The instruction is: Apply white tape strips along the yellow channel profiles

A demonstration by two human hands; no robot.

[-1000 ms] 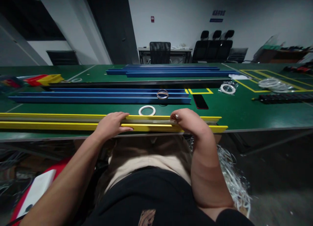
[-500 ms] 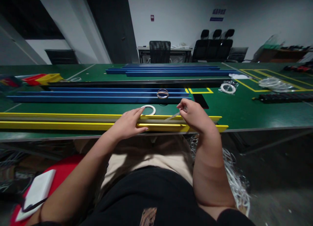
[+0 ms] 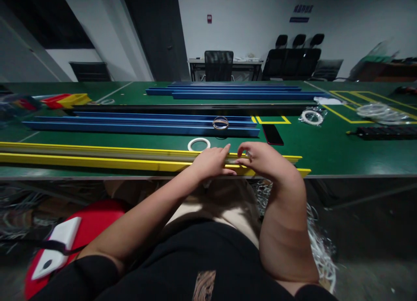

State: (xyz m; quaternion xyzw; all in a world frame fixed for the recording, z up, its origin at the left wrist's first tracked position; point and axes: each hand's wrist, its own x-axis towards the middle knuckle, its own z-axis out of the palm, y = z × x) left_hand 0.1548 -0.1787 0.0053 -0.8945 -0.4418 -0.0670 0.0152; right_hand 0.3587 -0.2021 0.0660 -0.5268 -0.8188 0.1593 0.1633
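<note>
Channel (image 3: 146, 163), long, yellow (grayish inside)

The near rail (image 3: 146, 165) had yellow sides. The table (image 3: 325, 153) was green, the flat ring (image 3: 189, 145) white, the seat (image 3: 100, 216) red.

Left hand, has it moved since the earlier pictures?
Yes, the left hand has moved right along the yellow channel: first left of the white ring, it now sits nearer the viewer and slightly right of it.
</note>
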